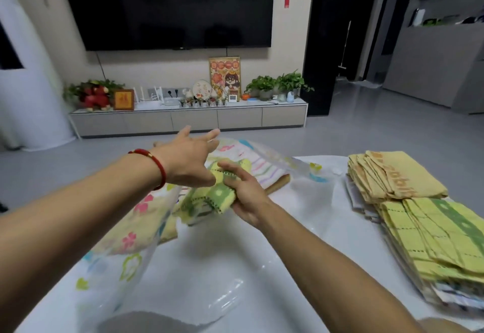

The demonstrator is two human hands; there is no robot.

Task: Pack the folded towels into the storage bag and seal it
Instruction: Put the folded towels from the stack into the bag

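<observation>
The right hand [243, 188] pinches a soft, light green towel [209, 196] by its folded edge at the mouth of the limp, slippery storage bag [275, 159], which the open-fingered left hand [191, 157] lifts.

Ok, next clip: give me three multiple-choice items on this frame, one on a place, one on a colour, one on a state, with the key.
1. Where is the stack of folded towels still to be packed?
A. On the table's right side
B. On the TV cabinet
C. On the floor

2. What colour is the bracelet on the left wrist?
A. Blue
B. Red
C. White

3. What is the right hand doing?
A. Resting flat on the table
B. Hanging idle
C. Gripping a green-and-yellow towel

Key: 1 A, the pile lies at the right edge of the white table. 2 B, the band is plainly red. 3 C, its fingers curl round the towel at the mouth of the storage bag, while the left hand is spread open above.
</observation>
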